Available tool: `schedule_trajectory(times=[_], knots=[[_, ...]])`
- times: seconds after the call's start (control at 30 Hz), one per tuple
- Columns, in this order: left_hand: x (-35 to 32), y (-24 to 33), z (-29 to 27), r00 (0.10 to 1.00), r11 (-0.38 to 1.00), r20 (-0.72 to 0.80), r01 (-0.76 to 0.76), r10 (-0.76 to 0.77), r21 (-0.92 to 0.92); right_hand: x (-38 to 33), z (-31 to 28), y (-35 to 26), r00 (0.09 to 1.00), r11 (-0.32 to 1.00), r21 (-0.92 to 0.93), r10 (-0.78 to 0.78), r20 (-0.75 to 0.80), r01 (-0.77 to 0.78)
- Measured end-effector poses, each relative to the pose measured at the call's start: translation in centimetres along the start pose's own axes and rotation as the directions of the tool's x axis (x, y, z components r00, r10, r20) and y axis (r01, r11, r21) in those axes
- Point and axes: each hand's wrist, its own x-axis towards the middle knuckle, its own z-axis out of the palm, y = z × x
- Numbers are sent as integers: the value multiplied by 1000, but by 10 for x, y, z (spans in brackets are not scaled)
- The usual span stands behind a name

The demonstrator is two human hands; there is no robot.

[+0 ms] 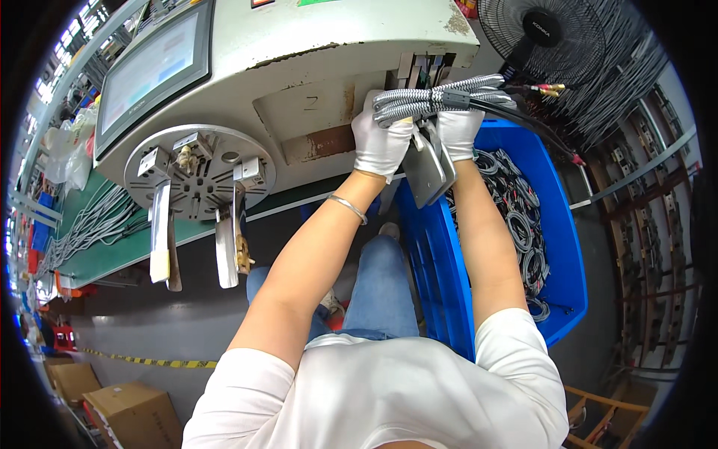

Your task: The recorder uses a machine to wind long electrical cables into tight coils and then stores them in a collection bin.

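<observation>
A bundled coil of black-and-white braided cable (404,106) lies across the front of the machine, with a dark band around its middle. My left hand (379,142), in a white glove, is closed on the coil's left part. Beneath its right part my gloved right hand (459,133) grips the same coil; the bundle hides most of those fingers. Between my hands, two grey metal plates (428,176) slant downward from the machine's slot. A black cable tail (535,125) trails off to the right from the bundle, and a few coloured connector ends (552,90) show beyond it.
The pale machine (329,75) carries a touchscreen (153,75) and a round slotted disc (200,172) with metal arms. A blue crate (572,262) below my right arm holds several coiled cables. Loose cables (97,224) lie on the green bench. A black fan (542,37) stands far right.
</observation>
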Motion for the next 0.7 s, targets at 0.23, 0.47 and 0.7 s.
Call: schedule_trajectory(times=[0.23, 0.47, 0.7], knots=[[12, 81, -36, 885, 866, 204, -456, 418, 204, -25, -62, -39, 990, 955, -262, -143, 13, 141], [-15, 207, -55, -40, 700, 900, 614, -435, 365, -158, -158, -126, 333, 250, 222, 648, 685, -942], [-147, 102, -63, -372, -418, 795, 893, -479, 165, -182, -215, -141, -189, 210, -573, 809, 557, -792]])
